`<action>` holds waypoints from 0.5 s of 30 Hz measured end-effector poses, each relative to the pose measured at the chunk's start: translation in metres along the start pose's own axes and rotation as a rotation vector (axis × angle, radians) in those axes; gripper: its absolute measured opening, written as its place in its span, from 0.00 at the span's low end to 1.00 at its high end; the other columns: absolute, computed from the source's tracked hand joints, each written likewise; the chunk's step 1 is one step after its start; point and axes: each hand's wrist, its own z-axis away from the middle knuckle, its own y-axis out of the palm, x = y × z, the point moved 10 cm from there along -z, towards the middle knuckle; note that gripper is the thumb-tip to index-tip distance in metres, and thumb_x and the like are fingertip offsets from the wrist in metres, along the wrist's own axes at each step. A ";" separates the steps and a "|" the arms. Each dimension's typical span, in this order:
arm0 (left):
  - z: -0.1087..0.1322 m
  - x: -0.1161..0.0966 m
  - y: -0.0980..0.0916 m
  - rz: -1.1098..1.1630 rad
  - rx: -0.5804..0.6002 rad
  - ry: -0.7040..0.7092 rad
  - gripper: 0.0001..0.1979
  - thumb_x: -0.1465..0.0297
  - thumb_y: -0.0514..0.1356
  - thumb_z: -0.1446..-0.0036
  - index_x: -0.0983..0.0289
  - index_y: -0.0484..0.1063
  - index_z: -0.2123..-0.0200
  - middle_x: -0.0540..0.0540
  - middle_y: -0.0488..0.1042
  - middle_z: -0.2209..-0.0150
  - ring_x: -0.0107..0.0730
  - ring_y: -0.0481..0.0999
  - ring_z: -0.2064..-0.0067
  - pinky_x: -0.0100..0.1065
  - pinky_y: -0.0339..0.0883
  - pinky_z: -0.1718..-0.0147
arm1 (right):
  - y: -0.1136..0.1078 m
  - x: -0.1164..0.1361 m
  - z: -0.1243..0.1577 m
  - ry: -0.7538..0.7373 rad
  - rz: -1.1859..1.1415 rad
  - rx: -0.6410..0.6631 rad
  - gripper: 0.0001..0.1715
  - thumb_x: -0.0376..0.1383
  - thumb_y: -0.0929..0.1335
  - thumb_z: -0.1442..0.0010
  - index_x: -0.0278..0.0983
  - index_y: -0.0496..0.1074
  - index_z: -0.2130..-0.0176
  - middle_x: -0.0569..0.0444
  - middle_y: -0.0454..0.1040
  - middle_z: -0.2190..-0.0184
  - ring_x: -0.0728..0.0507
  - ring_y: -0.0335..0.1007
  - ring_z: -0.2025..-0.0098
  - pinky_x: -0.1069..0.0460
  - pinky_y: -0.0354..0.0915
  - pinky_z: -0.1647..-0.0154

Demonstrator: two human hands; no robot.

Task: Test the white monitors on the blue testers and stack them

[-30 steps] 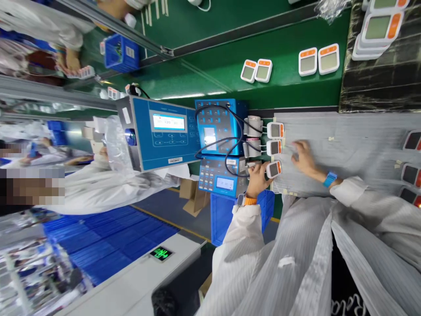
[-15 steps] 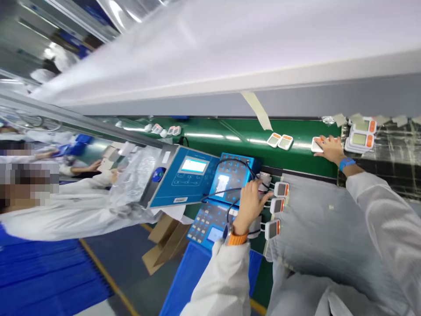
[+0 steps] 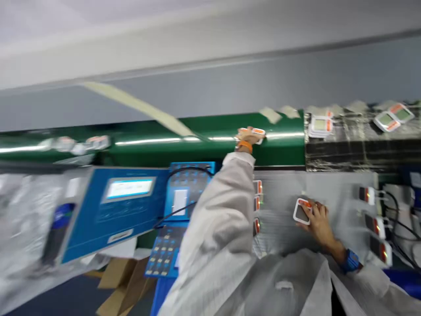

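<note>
My left hand (image 3: 248, 135), with an orange band at the wrist, reaches over the green belt. Its fingers close on a small white-and-orange device (image 3: 259, 133), which they partly cover. Above the grey mat (image 3: 283, 188), my right hand (image 3: 319, 223), wearing a blue watch, grips a white display device (image 3: 301, 212) with a dark screen and an orange strip. My left sleeve partly hides several plugged-in devices (image 3: 257, 204) along the mat's left edge. More plugged-in devices with lit spots, among them one display device (image 3: 375, 223), line the right side.
A blue tester with a lit screen (image 3: 130, 188) stands left, beside a blue keypad unit (image 3: 179, 199) and black cables. Several devices lie on the dark wrapped surface (image 3: 345, 151) at the right. Below left is an open cardboard box (image 3: 123, 281).
The view has swung right. My left hand has gone from the cables to a device on the belt. My right hand has left the belt and holds a device above the mat.
</note>
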 end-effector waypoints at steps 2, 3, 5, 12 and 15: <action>0.007 -0.006 0.013 -0.005 0.023 -0.075 0.43 0.40 0.66 0.41 0.63 0.62 0.36 0.67 0.55 0.29 0.66 0.57 0.31 0.58 0.54 0.33 | 0.003 -0.008 0.041 0.035 0.018 0.068 0.43 0.53 0.76 0.39 0.50 0.70 0.29 0.41 0.70 0.34 0.28 0.64 0.44 0.33 0.63 0.40; 0.015 -0.014 0.018 0.006 0.005 -0.070 0.42 0.39 0.65 0.41 0.62 0.62 0.36 0.64 0.55 0.30 0.63 0.56 0.32 0.57 0.54 0.34 | 0.002 -0.015 0.052 0.051 0.031 0.089 0.43 0.54 0.76 0.39 0.50 0.70 0.30 0.41 0.71 0.34 0.28 0.64 0.43 0.33 0.62 0.40; 0.047 -0.025 0.031 0.073 -0.035 -0.069 0.42 0.38 0.64 0.40 0.59 0.61 0.35 0.62 0.55 0.31 0.61 0.56 0.33 0.56 0.57 0.35 | -0.001 -0.032 0.062 0.065 0.061 0.112 0.43 0.56 0.76 0.39 0.50 0.71 0.30 0.41 0.71 0.34 0.27 0.63 0.42 0.32 0.61 0.40; 0.263 -0.039 0.102 0.178 -0.039 0.087 0.43 0.47 0.75 0.52 0.54 0.69 0.36 0.65 0.54 0.26 0.71 0.63 0.32 0.60 0.68 0.41 | -0.013 -0.075 0.037 0.030 0.163 0.164 0.42 0.54 0.72 0.34 0.48 0.66 0.27 0.39 0.65 0.29 0.24 0.59 0.35 0.26 0.53 0.32; 0.324 -0.017 0.147 0.126 -0.004 -0.006 0.40 0.47 0.74 0.49 0.56 0.72 0.36 0.69 0.52 0.24 0.75 0.63 0.31 0.63 0.69 0.42 | -0.003 -0.077 0.030 -0.011 0.162 0.252 0.42 0.53 0.70 0.32 0.44 0.63 0.25 0.39 0.62 0.27 0.24 0.55 0.31 0.24 0.47 0.28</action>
